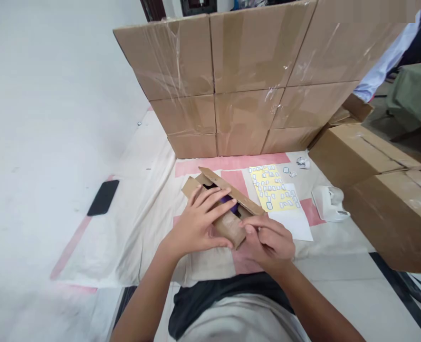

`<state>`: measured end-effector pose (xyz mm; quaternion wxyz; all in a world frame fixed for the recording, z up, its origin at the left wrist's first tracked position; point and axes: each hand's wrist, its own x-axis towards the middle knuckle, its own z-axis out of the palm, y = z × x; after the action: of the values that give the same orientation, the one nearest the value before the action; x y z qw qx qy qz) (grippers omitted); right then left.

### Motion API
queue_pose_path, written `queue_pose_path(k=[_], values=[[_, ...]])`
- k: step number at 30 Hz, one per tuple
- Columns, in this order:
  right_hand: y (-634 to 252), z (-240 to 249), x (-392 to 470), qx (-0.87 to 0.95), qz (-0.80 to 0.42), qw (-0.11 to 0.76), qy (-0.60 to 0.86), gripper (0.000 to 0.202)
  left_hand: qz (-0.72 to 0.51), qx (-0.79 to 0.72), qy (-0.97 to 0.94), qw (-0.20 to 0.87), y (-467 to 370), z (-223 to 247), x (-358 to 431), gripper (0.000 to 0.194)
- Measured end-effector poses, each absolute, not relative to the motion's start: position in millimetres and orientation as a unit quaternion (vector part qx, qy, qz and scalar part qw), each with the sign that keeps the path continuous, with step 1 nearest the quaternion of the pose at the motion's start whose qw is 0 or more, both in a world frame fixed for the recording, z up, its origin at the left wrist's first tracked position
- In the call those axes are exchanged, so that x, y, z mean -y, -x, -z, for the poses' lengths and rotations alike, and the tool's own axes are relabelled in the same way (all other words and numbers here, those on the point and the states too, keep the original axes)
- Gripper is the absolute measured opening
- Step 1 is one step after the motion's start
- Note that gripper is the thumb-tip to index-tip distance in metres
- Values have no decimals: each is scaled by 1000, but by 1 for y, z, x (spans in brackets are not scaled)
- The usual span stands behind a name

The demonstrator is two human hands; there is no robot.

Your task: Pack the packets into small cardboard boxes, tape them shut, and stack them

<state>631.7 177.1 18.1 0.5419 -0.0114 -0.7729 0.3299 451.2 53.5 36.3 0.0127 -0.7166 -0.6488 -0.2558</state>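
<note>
Both hands, L (pixel 196 223) & R (pixel 269 240), grip small carton (pixel 228 221).

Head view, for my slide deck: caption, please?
Both hands, left and right, hold a small open cardboard box beside a yellow sticker sheet.

- Small cardboard box (pixel 228 223): plain brown, long and narrow, lying slantwise on the pink-and-white floor cloth just in front of us. We see its long top flap raised and open.
- Purple item (pixel 229 202): partly visible inside the open box, under the flap; we cannot tell what it is.
</note>
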Motion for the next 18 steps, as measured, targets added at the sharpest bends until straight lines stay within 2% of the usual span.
queue_pose_path(k=[3,7,10,14,18], values=[[-632,-18,-190,774,-316,547,46,41,203,687,696,57,-458,-14,-63,77],[-633,-23,-201,762,-304,566,79,42,270,771,570,87,-499,8,-90,65],[-630,-24,-200,763,-313,561,72,42,414,786,456,45,-521,2,-103,53],[-625,-21,-195,770,-326,546,43,43,612,667,423,-37,-515,-25,-95,23],[-624,-21,-192,776,-330,537,23,39,585,617,516,-101,-501,-40,-82,18]])
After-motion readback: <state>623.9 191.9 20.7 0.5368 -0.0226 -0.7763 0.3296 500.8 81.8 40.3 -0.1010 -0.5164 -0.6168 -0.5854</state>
